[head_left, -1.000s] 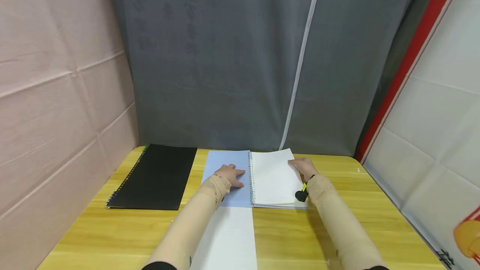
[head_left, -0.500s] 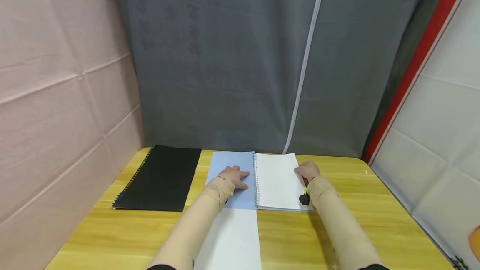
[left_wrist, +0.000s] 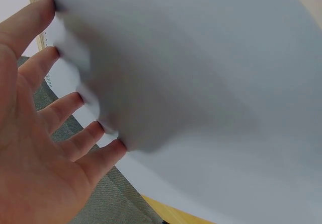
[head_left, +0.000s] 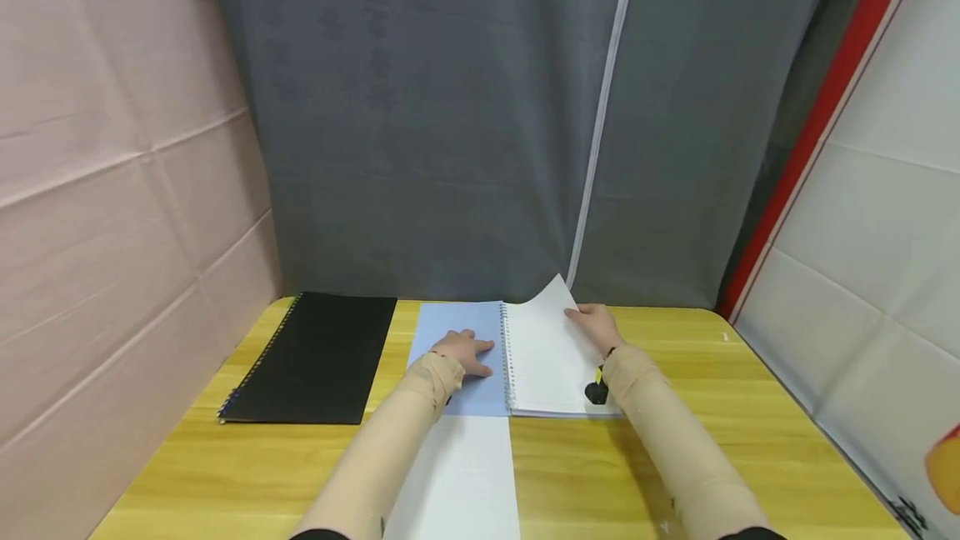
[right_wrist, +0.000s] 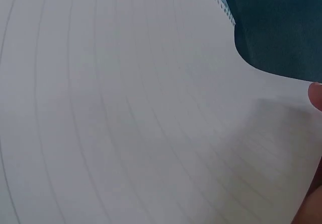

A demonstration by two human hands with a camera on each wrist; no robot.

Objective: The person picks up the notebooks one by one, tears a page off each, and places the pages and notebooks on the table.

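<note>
A yellow wooden table [head_left: 675, 457] occupied the lower part of the head view. A closed black spiral-bound notebook [head_left: 315, 357] lay flat at the lower left centre of the frame, its binding along its left edge. A loose white sheet [head_left: 457, 482] lay at the bottom centre, reaching the lower frame edge. A grey fabric curtain [head_left: 450, 132] with a pale vertical zipper strip [head_left: 600, 132] filled the upper centre. A creased pink panel [head_left: 112, 190] covered the left side. A white panel [head_left: 885, 215] with a red diagonal border [head_left: 810, 123] stood at the right.
</note>
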